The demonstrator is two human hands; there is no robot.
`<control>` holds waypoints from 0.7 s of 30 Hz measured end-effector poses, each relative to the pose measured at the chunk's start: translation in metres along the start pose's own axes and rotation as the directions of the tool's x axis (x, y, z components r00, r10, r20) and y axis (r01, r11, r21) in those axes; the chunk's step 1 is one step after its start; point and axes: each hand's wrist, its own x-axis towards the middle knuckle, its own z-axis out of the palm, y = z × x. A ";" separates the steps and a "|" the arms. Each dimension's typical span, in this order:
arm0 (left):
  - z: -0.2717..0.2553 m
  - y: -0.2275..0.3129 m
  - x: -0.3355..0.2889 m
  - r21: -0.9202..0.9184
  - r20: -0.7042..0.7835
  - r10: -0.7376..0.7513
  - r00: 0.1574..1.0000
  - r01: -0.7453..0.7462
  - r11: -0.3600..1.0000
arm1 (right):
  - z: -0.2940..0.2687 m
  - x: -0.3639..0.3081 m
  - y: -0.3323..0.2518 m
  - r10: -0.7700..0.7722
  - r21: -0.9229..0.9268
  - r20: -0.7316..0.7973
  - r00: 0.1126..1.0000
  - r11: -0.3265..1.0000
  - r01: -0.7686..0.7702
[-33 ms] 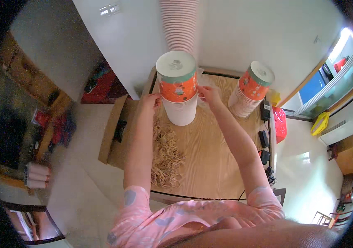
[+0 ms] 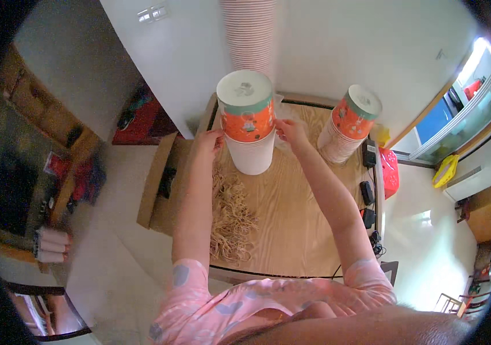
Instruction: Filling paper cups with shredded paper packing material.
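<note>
1. From my remote seat, with noon at the top of my view, I saw a stack of upturned paper cups [image 2: 249,123] at 12 o'clock, standing on the wood-grain tabletop [image 2: 291,230]; its outermost cup was orange and green with a pale base facing up.
2. I had the left hand [image 2: 208,141] clamped by its fingertips on the stack's 9 o'clock side, near the orange cup's rim.
3. I had the right hand [image 2: 293,133] clamped likewise on the 3 o'clock side.
4. Beyond, also at 12, rose a tall column of nested cups [image 2: 249,40].
5. A second cup stack [image 2: 349,123] stood at 2 o'clock, apart from the hands.
6. Toward 6 lay a heap of tan loops [image 2: 231,221], material unclear.
7. Black power adapters [image 2: 366,194] lined the edge at 3; a cardboard box [image 2: 156,178] sat at 9.
</note>
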 end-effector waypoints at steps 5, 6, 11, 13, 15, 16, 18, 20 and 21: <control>0.014 0.018 -0.020 -0.013 -0.018 -0.020 1.000 0.020 1.000 | -0.007 -0.001 -0.009 -0.027 0.089 0.025 0.999 0.996 0.024; 0.008 0.023 -0.021 -0.003 0.035 0.020 0.999 -0.020 1.000 | -0.002 -0.008 -0.018 -0.044 0.152 0.060 0.997 0.988 0.035; 0.035 0.059 -0.043 -0.047 -0.064 0.172 0.983 -0.175 0.983 | -0.009 -0.023 -0.063 -0.185 0.263 0.139 0.973 0.954 0.144; 0.041 0.074 -0.063 -0.056 -0.050 0.357 0.933 -0.360 0.931 | -0.008 -0.052 -0.093 -0.242 0.351 0.143 0.960 0.919 0.179; 0.056 0.083 -0.098 0.038 0.150 0.400 0.904 -0.410 0.911 | -0.026 -0.086 -0.102 -0.337 0.438 0.218 0.916 0.873 0.217; 0.035 0.069 -0.092 0.091 0.200 0.458 0.866 -0.482 0.871 | -0.029 -0.103 -0.096 -0.405 0.384 0.276 0.871 0.878 0.287; 0.034 0.045 -0.108 0.134 0.106 0.290 0.951 -0.303 0.944 | -0.061 -0.138 -0.078 -0.454 0.203 0.340 0.824 0.890 0.407; 0.019 0.002 -0.135 0.414 0.012 0.389 0.921 -0.359 0.837 | -0.082 -0.185 -0.050 -0.393 -0.037 0.385 0.835 0.898 0.439; 0.010 -0.017 -0.143 0.471 0.009 0.340 0.940 -0.304 0.828 | -0.092 -0.205 -0.033 -0.339 -0.167 0.385 0.859 0.889 0.426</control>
